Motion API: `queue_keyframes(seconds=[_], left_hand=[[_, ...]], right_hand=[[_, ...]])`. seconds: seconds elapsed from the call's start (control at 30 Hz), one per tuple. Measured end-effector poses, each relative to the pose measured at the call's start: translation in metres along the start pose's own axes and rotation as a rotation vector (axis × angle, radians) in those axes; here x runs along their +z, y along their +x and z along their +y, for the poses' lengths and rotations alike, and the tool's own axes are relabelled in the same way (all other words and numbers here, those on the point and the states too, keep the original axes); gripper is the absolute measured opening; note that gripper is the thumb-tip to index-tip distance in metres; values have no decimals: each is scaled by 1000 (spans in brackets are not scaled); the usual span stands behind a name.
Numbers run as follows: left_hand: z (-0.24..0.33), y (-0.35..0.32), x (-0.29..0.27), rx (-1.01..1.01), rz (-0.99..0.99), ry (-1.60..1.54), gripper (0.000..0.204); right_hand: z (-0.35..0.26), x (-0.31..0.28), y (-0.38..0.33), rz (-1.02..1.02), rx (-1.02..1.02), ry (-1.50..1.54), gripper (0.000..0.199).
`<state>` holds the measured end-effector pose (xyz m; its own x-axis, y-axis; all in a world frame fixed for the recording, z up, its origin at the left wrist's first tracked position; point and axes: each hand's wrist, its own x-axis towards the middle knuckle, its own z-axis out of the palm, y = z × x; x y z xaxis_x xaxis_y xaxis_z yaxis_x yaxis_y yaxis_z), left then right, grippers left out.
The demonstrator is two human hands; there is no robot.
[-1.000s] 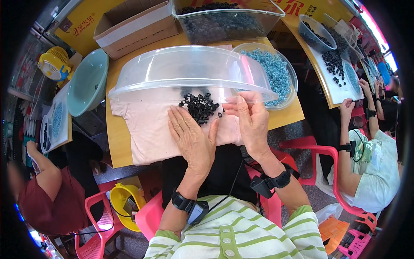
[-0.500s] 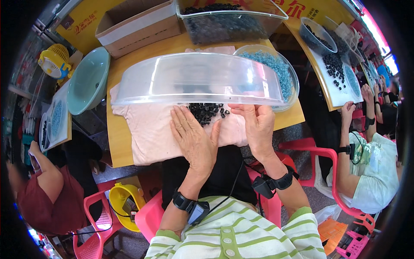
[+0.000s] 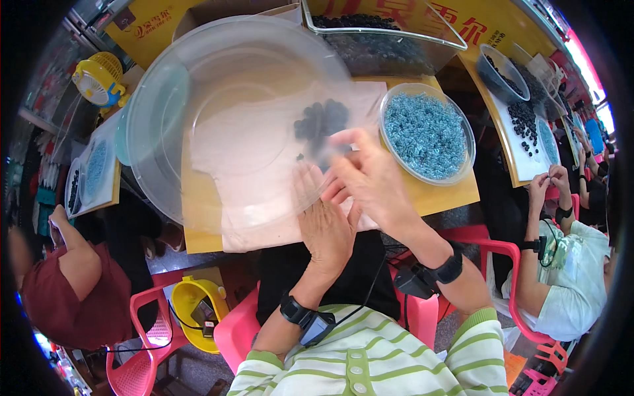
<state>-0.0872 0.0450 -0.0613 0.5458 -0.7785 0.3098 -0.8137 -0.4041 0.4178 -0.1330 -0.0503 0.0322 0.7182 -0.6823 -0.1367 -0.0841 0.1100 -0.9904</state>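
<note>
A large clear plastic basin (image 3: 155, 158) is tilted over the left of the pink cloth (image 3: 254, 228), blurred by motion. Its right rim meets the fingers of my right hand (image 3: 370, 181), which are curled at that rim; the fingertips are smeared. My left hand (image 3: 325, 231) lies low over the cloth with fingers stretched out, their tips showing dimly through the plastic. Small black pieces (image 3: 321, 122) sit in a heap on the cloth, seen hazily through the basin. To the right of my hands stands a clear round tub (image 3: 473, 148) full of small blue translucent pieces (image 3: 424, 135).
At the table's back are a cardboard box (image 3: 290, 12) and a clear bin (image 3: 396, 56) of black pieces. A green basin (image 3: 124, 135) shows at the left behind the clear one, near a yellow fan (image 3: 99, 79). People sit at tables on both sides.
The clear basin has swung from across the cloth to the left and tipped up more. My right hand has moved left, close to my left hand. The blue pieces' tub is now uncovered.
</note>
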Motion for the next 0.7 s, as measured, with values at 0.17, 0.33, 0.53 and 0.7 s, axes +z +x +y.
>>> queue_keyframes(seconds=[0.17, 0.33, 0.53, 0.7], left_hand=[[-1, -1, -1, -22, -20, -60, 82], [3, -2, -1, -67, -16, -4, 87], [1, -3, -2, -96, -98, 6, 91], [2, -3, -1, -78, -80, 4, 91]], right_hand=[[13, 24, 39, -179, 193, -17, 19], [17, 39, 58, -243, 241, -63, 15], [13, 40, 65, -332, 353, -159, 15], [11, 33, 62, -295, 339, -190, 21]])
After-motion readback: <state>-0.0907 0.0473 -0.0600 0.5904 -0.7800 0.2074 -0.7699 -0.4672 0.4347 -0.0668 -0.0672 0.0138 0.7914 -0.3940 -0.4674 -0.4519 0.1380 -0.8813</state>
